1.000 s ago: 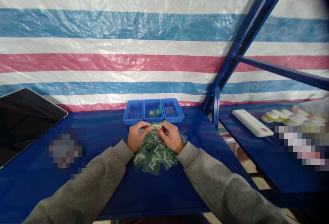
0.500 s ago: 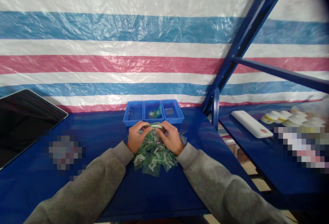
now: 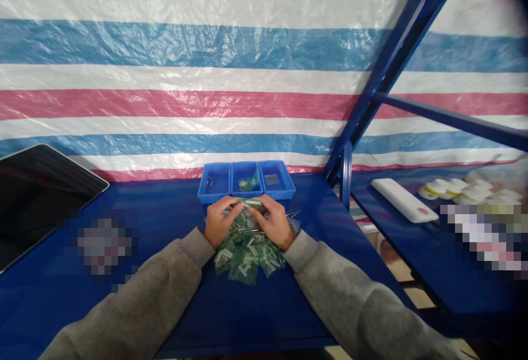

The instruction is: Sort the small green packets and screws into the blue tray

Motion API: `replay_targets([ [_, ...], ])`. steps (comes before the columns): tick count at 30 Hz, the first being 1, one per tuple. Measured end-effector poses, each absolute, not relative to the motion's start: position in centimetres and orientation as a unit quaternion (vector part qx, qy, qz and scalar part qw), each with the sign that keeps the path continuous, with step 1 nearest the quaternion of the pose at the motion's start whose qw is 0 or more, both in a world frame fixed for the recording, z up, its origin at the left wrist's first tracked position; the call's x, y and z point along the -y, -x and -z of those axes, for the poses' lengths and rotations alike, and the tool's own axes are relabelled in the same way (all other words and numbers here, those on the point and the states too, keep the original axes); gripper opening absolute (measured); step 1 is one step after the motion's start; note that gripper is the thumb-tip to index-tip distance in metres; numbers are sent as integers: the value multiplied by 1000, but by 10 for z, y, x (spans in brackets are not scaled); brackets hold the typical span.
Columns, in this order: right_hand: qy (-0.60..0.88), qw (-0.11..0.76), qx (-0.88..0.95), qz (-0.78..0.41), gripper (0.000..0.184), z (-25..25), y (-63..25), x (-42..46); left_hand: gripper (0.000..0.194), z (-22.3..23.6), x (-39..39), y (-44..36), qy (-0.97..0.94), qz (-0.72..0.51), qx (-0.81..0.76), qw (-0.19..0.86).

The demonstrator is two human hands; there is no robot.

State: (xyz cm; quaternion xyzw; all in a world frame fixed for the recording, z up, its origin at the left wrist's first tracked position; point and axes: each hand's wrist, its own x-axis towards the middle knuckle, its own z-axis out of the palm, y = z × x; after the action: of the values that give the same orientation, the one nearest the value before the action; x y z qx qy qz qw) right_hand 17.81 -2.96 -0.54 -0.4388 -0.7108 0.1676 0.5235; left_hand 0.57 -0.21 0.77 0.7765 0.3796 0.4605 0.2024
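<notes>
Between my two hands is a small clear greenish plastic bag with pale metal parts inside. My left hand pinches its left end, and my right hand grips the right end. Below them lies a pile of similar plastic bags holding small metal parts. Loose metal pieces poke out by my right hand. Just beyond my fingers stands a blue three-compartment tray. Its left compartment has a few thin metal pins, the middle one a greenish bag, the right one small flat pieces.
A black-screened panel lies at the left of the blue table, near a blurred-out item. Blue frame bars rise at the right. On a second table are a white oblong box and white-and-yellow rolls.
Almost nothing differs. Both hands stay in place on the bag, with only a slight shift of the fingers and of the bag between them.
</notes>
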Motion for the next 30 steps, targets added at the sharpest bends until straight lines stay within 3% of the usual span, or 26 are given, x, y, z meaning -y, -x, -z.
replay_targets([
  [14, 452, 497, 726, -145, 16, 5, -177, 30, 21, -11, 5, -6, -785, -479, -335, 205],
  [30, 461, 499, 720, -141, 24, 6, -178, 30, 20, -11, 4, -8, -783, -433, -389, 219],
])
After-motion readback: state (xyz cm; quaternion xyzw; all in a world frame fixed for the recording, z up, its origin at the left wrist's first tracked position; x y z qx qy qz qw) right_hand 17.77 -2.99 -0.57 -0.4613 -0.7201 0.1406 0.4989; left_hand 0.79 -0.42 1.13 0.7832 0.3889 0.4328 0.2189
